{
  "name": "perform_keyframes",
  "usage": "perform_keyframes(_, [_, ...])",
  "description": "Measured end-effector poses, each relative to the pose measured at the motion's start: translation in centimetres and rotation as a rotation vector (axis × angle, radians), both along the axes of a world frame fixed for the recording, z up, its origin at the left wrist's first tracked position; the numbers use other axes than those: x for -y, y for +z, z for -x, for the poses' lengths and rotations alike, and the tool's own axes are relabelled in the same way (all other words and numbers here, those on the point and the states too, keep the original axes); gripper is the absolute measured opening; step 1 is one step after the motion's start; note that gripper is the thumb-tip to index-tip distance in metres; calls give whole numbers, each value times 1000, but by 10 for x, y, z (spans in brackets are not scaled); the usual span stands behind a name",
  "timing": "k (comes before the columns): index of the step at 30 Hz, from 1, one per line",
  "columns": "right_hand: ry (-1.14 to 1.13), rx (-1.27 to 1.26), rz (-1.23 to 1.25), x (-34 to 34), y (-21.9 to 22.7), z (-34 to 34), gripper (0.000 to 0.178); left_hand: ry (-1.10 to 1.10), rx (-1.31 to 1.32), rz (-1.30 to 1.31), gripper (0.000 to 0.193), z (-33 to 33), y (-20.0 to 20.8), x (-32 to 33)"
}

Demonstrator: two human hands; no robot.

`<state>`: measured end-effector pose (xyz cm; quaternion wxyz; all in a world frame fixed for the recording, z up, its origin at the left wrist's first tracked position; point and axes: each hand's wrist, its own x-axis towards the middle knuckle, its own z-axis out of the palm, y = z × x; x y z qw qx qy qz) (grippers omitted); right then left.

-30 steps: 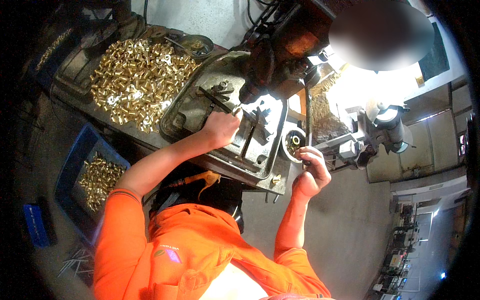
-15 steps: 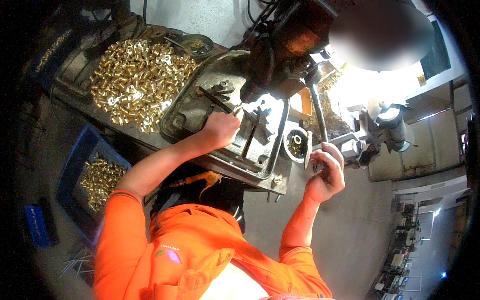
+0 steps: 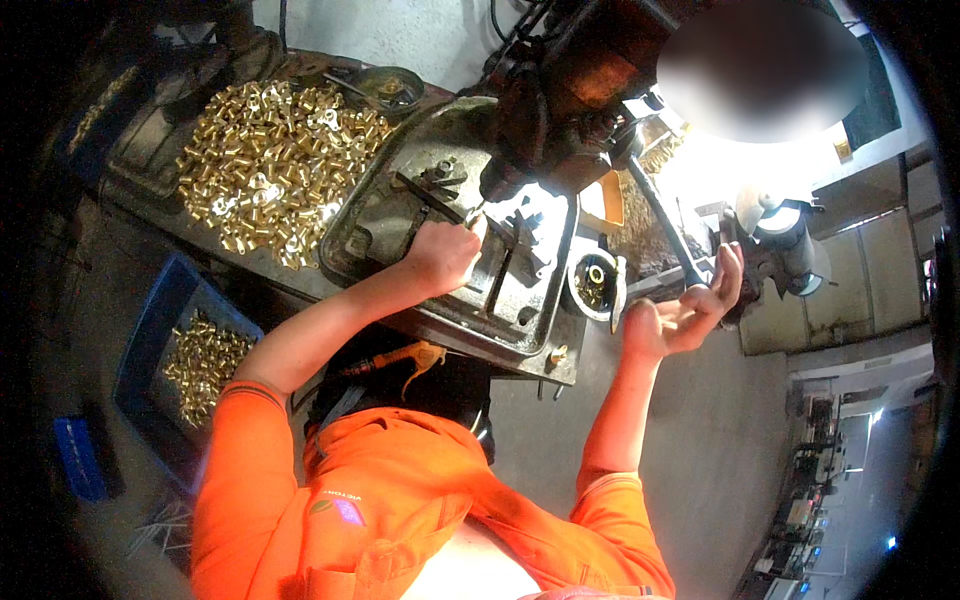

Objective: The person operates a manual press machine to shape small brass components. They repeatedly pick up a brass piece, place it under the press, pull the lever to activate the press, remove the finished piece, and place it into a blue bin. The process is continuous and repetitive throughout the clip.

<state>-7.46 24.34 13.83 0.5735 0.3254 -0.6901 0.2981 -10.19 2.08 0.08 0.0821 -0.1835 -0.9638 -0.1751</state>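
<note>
My left hand (image 3: 443,258) is closed on a small brass fitting (image 3: 477,217), held under the spindle (image 3: 505,180) of a dark drill press (image 3: 575,100). Only the fitting's upper part shows past my fingers. Below it lies the machine's metal table (image 3: 420,318), with dark bars (image 3: 432,198) across it. On the right, my right hand (image 3: 688,318) is palm up with fingers stretched and apart. The lower end of the press's long lever (image 3: 668,222) rests against those fingers, which are not wrapped round it.
A big heap of brass fittings (image 3: 280,165) covers the bench's left side. More lie in a blue bin (image 3: 150,345) below. A round pot (image 3: 590,283) stands right of the table, near a lone fitting (image 3: 558,355) at the bench corner. A lamp (image 3: 785,235) shines at right.
My right hand has moved right and slightly up, its fingers uncurling. The lever's lower end has swung right with it. My left hand and the fitting stay in place.
</note>
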Motion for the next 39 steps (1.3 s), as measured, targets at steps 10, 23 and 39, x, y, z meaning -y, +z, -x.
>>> perform_keyframes(10, [17, -183, -55, -12, 35, 34, 36, -16, -162, -46, 31, 1, -7, 0])
perform_keyframes(23, [-576, 198, 189, -45, 100, 131, 14, 169, -259, -244, 28, 18, -28, -1])
perform_keyframes(39, [-69, 1703, 551, -150, -134, -7, 45, 198, -82, -513, 20, 24, -15, -2])
